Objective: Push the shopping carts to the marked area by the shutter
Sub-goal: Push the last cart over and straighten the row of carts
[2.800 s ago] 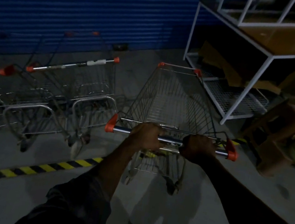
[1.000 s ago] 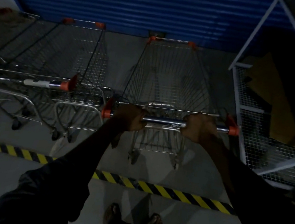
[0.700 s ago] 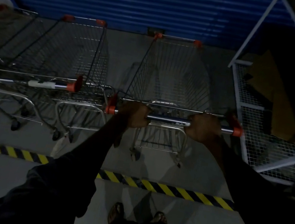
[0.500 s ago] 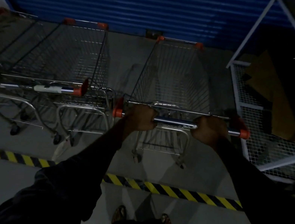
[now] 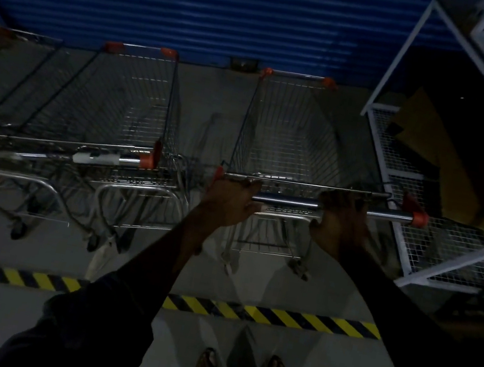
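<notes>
Shopping cart (image 5: 291, 134) stands beyond the striped floor tape (image 5: 275, 317), long axis pointing straight away from the person at the shutter (image 5: 185, 2), nose close to it (parked cart (image 5: 130, 112) just left). Left hand (image 5: 231, 201) and right hand (image 5: 340, 223) grasp its handle (image 5: 288, 200), fingers (image 5: 245, 185) wrapped round.

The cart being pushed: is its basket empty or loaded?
Empty. The cart shows only bare wire mesh with floor beneath; left hand and right hand grip its handle.
</notes>
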`<action>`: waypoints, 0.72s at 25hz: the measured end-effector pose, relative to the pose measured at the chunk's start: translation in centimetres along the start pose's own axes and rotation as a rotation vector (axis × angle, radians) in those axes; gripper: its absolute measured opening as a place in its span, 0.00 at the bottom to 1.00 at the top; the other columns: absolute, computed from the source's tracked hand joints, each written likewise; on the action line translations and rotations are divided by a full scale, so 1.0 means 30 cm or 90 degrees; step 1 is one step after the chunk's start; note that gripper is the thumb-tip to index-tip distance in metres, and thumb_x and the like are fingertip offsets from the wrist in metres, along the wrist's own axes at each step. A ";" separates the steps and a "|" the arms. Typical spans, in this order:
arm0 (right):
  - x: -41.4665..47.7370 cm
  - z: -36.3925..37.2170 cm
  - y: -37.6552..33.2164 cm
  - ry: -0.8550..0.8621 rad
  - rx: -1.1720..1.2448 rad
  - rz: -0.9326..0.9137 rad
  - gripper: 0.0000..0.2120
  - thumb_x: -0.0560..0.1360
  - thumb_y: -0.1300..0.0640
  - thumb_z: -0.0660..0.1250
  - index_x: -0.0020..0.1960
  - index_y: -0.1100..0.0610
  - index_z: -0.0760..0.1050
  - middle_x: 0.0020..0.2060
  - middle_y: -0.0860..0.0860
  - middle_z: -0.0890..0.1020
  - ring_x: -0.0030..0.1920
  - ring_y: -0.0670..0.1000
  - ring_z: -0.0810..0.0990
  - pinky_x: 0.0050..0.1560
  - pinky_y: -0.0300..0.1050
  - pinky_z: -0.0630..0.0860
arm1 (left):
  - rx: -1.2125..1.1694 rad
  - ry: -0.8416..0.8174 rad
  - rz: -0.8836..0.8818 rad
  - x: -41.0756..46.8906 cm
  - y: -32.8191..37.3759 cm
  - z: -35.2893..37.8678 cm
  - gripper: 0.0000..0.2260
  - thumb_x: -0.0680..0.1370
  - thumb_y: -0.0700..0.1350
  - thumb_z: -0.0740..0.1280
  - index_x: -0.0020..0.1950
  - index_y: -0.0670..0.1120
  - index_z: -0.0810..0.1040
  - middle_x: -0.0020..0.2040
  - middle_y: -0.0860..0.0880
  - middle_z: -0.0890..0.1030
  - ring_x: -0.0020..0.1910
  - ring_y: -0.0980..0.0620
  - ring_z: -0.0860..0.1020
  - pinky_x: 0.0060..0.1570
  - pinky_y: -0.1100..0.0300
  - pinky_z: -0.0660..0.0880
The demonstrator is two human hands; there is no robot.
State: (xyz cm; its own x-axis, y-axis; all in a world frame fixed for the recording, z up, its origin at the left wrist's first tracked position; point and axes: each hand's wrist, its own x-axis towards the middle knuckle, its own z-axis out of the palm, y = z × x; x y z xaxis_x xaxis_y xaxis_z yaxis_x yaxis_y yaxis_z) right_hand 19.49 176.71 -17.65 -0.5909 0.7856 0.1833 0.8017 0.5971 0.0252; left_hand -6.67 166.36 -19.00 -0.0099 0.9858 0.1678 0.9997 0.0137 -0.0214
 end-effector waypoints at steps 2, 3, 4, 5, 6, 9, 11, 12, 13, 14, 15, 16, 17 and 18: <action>0.011 0.007 -0.036 -0.004 0.011 0.014 0.25 0.63 0.47 0.73 0.56 0.58 0.80 0.53 0.58 0.83 0.57 0.63 0.78 0.61 0.62 0.68 | -0.001 -0.047 -0.011 0.006 0.024 -0.028 0.27 0.80 0.67 0.60 0.69 0.49 0.76 0.56 0.47 0.85 0.54 0.42 0.83 0.71 0.33 0.62; 0.020 0.008 -0.039 -0.013 0.023 0.021 0.25 0.63 0.46 0.70 0.56 0.58 0.81 0.52 0.58 0.84 0.57 0.64 0.80 0.62 0.64 0.68 | 0.003 -0.071 -0.017 0.008 0.038 -0.036 0.27 0.81 0.67 0.59 0.70 0.49 0.74 0.58 0.48 0.84 0.56 0.43 0.83 0.72 0.33 0.59; 0.029 0.009 -0.030 -0.021 0.034 0.022 0.26 0.64 0.45 0.68 0.56 0.58 0.82 0.52 0.58 0.84 0.57 0.64 0.80 0.63 0.65 0.69 | 0.004 -0.084 -0.021 0.010 0.049 -0.040 0.28 0.81 0.67 0.57 0.71 0.49 0.73 0.60 0.48 0.84 0.57 0.43 0.82 0.73 0.32 0.57; 0.034 0.011 -0.016 -0.035 0.045 0.022 0.26 0.64 0.45 0.67 0.57 0.58 0.82 0.52 0.58 0.85 0.57 0.64 0.81 0.63 0.66 0.68 | 0.000 -0.091 -0.022 0.011 0.058 -0.041 0.29 0.81 0.68 0.54 0.71 0.50 0.72 0.61 0.48 0.83 0.57 0.43 0.82 0.73 0.31 0.56; 0.034 0.017 0.003 -0.034 0.051 0.020 0.27 0.63 0.45 0.67 0.57 0.58 0.82 0.52 0.57 0.85 0.57 0.63 0.81 0.64 0.66 0.68 | -0.009 -0.090 -0.023 0.014 0.066 -0.038 0.31 0.80 0.70 0.51 0.71 0.50 0.73 0.61 0.48 0.83 0.56 0.42 0.83 0.73 0.30 0.54; 0.036 0.019 0.047 -0.026 0.058 0.016 0.25 0.65 0.48 0.71 0.59 0.58 0.81 0.54 0.57 0.85 0.58 0.63 0.80 0.66 0.64 0.64 | -0.033 -0.077 -0.021 0.028 0.097 -0.024 0.38 0.75 0.72 0.42 0.71 0.51 0.74 0.61 0.47 0.84 0.55 0.41 0.83 0.73 0.28 0.53; 0.040 0.021 0.060 -0.033 0.056 0.012 0.25 0.66 0.50 0.74 0.60 0.58 0.81 0.55 0.57 0.84 0.59 0.63 0.80 0.66 0.64 0.63 | -0.032 -0.090 -0.025 0.031 0.112 -0.027 0.39 0.74 0.72 0.42 0.71 0.51 0.74 0.61 0.47 0.84 0.56 0.41 0.83 0.73 0.28 0.53; 0.042 0.022 0.065 -0.032 0.054 0.008 0.25 0.66 0.50 0.74 0.60 0.58 0.81 0.55 0.57 0.84 0.59 0.63 0.80 0.66 0.63 0.64 | -0.035 -0.090 -0.028 0.032 0.115 -0.030 0.38 0.75 0.71 0.43 0.71 0.51 0.74 0.62 0.47 0.84 0.57 0.41 0.82 0.72 0.28 0.54; 0.041 0.023 0.068 -0.031 0.056 0.007 0.24 0.66 0.49 0.74 0.60 0.58 0.81 0.55 0.57 0.84 0.59 0.63 0.80 0.66 0.64 0.64 | -0.044 -0.086 -0.029 0.031 0.117 -0.032 0.36 0.76 0.70 0.46 0.71 0.51 0.75 0.62 0.47 0.83 0.59 0.41 0.82 0.72 0.28 0.55; 0.038 0.023 0.065 -0.022 0.061 0.010 0.24 0.66 0.49 0.74 0.59 0.57 0.81 0.55 0.56 0.84 0.59 0.63 0.79 0.66 0.64 0.65 | -0.058 -0.074 -0.021 0.025 0.117 -0.036 0.34 0.77 0.69 0.49 0.70 0.50 0.76 0.62 0.47 0.83 0.59 0.41 0.81 0.72 0.29 0.57; 0.033 0.023 0.058 -0.012 0.069 0.017 0.23 0.65 0.49 0.74 0.58 0.56 0.81 0.55 0.56 0.84 0.59 0.62 0.79 0.66 0.64 0.65 | -0.079 -0.049 -0.005 0.014 0.113 -0.043 0.31 0.78 0.68 0.51 0.69 0.50 0.77 0.62 0.47 0.83 0.60 0.42 0.81 0.71 0.32 0.60; 0.026 0.022 0.043 0.005 0.078 0.020 0.23 0.64 0.50 0.75 0.58 0.55 0.81 0.56 0.55 0.83 0.60 0.62 0.78 0.67 0.64 0.64 | -0.117 -0.010 0.009 -0.003 0.099 -0.054 0.29 0.79 0.67 0.54 0.68 0.50 0.77 0.62 0.48 0.81 0.59 0.43 0.80 0.69 0.38 0.64; 0.018 0.018 0.023 0.023 0.089 0.013 0.25 0.63 0.50 0.75 0.59 0.53 0.80 0.58 0.54 0.82 0.62 0.62 0.76 0.67 0.63 0.63 | -0.168 0.035 0.011 -0.026 0.073 -0.072 0.27 0.80 0.66 0.56 0.67 0.49 0.77 0.62 0.48 0.80 0.59 0.45 0.80 0.65 0.44 0.67; 0.012 0.015 -0.007 0.042 0.104 -0.006 0.27 0.62 0.49 0.74 0.61 0.51 0.79 0.61 0.52 0.80 0.63 0.61 0.75 0.68 0.63 0.63 | -0.214 0.087 -0.005 -0.056 0.031 -0.093 0.24 0.82 0.63 0.58 0.67 0.48 0.78 0.62 0.48 0.80 0.59 0.46 0.79 0.62 0.48 0.70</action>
State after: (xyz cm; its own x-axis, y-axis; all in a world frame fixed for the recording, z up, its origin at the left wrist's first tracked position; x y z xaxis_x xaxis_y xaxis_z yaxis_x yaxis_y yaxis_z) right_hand 19.08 176.94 -18.04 -0.5871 0.7706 0.2482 0.7675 0.6273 -0.1322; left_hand -5.66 164.26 -16.56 -0.0366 0.9543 0.2967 0.9517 -0.0572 0.3015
